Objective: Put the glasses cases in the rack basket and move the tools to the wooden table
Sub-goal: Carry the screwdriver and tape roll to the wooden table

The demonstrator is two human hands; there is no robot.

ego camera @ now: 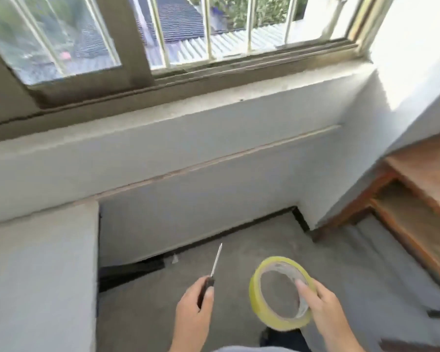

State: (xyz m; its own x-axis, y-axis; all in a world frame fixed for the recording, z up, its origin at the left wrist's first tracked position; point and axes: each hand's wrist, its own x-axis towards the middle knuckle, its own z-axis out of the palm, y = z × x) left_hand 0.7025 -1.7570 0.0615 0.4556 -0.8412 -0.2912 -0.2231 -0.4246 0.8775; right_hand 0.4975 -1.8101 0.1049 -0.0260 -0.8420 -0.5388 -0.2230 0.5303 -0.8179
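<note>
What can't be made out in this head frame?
- Screwdriver: handle mostly hidden inside the left hand; tip type too small and blurred.
- Tape roll, held by the right hand: near rim partly covered by fingers.
- Wooden table: cut off by the right edge; top mostly out of frame.
- Glasses cases, rack basket: not in view.

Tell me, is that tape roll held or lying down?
Held. The right hand pinches the tape roll's rim, above the floor.

No readable text, labels, brands, numbers or signs anywhere.
</note>
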